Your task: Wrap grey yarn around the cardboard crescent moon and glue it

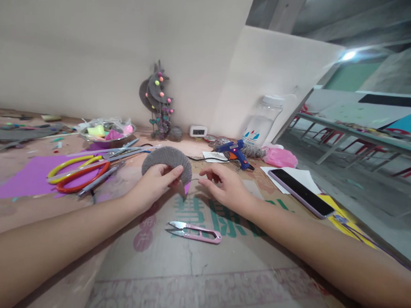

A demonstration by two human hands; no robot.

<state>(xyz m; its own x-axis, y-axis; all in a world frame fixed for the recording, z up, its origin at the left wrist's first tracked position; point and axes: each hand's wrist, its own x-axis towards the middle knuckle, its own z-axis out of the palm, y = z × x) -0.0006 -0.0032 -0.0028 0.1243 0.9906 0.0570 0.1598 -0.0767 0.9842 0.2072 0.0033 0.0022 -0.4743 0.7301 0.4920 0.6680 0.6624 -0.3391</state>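
My left hand [159, 181] is closed on a rounded shape wrapped in grey yarn [163, 157], thumb on its face and the other fingers behind it. A small purple tip [187, 187] shows at its lower right edge. From that edge a short strand of grey yarn [195, 179] runs to my right hand [224, 186], whose thumb and forefinger pinch its end. Below both hands, pink thread snips [202, 234] lie with blades apart on the printed cardboard [154, 278].
Left are scissors with red and yellow handles [83, 179], purple sheets [19, 179] and a bowl [108, 141]. Behind stand a grey moon decoration [157, 91], a small clock [197, 131], a blue glue gun [237, 153] and a bottle [260, 122]. A phone [300, 192] lies right.
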